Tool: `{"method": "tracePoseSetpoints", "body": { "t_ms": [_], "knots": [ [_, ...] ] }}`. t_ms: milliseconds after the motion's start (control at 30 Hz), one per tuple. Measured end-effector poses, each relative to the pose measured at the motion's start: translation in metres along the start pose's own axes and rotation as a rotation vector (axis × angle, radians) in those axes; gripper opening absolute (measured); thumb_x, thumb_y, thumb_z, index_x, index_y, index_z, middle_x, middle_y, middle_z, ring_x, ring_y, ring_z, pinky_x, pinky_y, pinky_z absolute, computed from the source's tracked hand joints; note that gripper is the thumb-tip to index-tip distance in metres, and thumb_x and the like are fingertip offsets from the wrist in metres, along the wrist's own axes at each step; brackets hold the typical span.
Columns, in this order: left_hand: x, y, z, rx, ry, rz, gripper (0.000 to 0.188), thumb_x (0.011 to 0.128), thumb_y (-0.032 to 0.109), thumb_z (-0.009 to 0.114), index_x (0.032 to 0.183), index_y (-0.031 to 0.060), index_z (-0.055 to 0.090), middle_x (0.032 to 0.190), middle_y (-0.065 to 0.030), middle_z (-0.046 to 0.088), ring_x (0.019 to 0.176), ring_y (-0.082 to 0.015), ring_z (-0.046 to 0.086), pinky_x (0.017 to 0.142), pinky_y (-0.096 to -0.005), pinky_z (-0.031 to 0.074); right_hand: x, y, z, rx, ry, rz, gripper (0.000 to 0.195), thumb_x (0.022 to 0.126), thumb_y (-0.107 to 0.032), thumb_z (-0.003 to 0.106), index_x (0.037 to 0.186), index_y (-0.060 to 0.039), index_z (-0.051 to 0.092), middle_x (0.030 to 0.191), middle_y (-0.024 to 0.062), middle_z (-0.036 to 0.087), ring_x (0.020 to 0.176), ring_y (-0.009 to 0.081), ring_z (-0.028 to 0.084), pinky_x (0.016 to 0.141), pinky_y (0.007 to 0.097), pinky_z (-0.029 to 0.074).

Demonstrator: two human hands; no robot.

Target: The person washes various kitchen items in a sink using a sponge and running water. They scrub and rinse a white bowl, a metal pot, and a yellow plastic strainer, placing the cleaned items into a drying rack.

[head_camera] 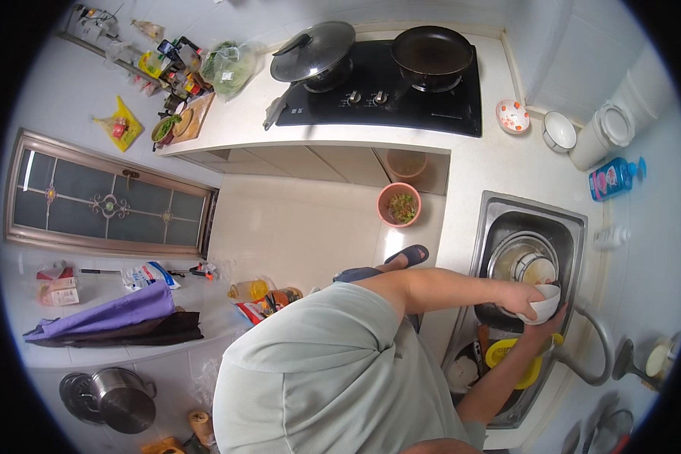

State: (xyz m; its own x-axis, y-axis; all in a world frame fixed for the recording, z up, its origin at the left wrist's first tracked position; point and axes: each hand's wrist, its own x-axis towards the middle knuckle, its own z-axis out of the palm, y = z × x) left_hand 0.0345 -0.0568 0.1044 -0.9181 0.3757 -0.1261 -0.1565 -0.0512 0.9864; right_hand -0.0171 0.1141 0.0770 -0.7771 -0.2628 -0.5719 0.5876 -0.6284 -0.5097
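Observation:
A white bowl [545,303] is held tilted between both hands above the sink's larger basin. My left hand [519,299] grips it, fingers curled over its near side. My right hand [549,324] is against its lower far side, partly hidden by the bowl. A small dark patch shows at the bowl's far rim; I cannot tell what it is. Beneath the hands, a round metal basin [495,267] stands in the stainless steel sink [486,227] with cloudy liquid and a white bowl [536,269] in it.
The smaller sink side holds a yellow strainer [496,354] below my right forearm. A curved faucet [606,346] rises beyond it. A blue soap bottle [607,180], patterned bowl [512,116] and white bowl [559,131] stand on the counter. A pink bucket [381,213] with scraps is on the floor.

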Motion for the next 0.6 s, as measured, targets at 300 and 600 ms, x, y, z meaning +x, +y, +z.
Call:
{"method": "tracePoseSetpoints", "body": {
  "t_ms": [300,600],
  "knots": [
    [0.021,-0.040,0.023,0.467,0.189,0.160,0.025,0.080,0.025,0.070,0.096,0.0076,0.065,0.085,-0.0208,0.066,0.085,-0.0417,0.065,0.075,-0.0479,0.051,0.017,0.070,-0.054,0.215,0.041,-0.162,0.052,0.102,-0.036,0.046,0.143,-0.0038,0.042,0.141,0.0136,0.050,0.130,0.0279,0.048,0.111,0.0434,0.040],
    [0.016,-0.047,0.022,0.742,0.211,0.187,0.019,0.078,0.021,0.068,0.090,0.0079,0.062,0.075,-0.0185,0.065,0.075,-0.0421,0.065,0.068,-0.0509,0.051,-0.031,0.045,-0.002,0.333,0.219,-0.156,0.055,0.101,-0.045,0.050,0.140,-0.0055,0.048,0.141,0.0101,0.053,0.126,0.0269,0.053,0.108,0.0422,0.041]
  ]
}}
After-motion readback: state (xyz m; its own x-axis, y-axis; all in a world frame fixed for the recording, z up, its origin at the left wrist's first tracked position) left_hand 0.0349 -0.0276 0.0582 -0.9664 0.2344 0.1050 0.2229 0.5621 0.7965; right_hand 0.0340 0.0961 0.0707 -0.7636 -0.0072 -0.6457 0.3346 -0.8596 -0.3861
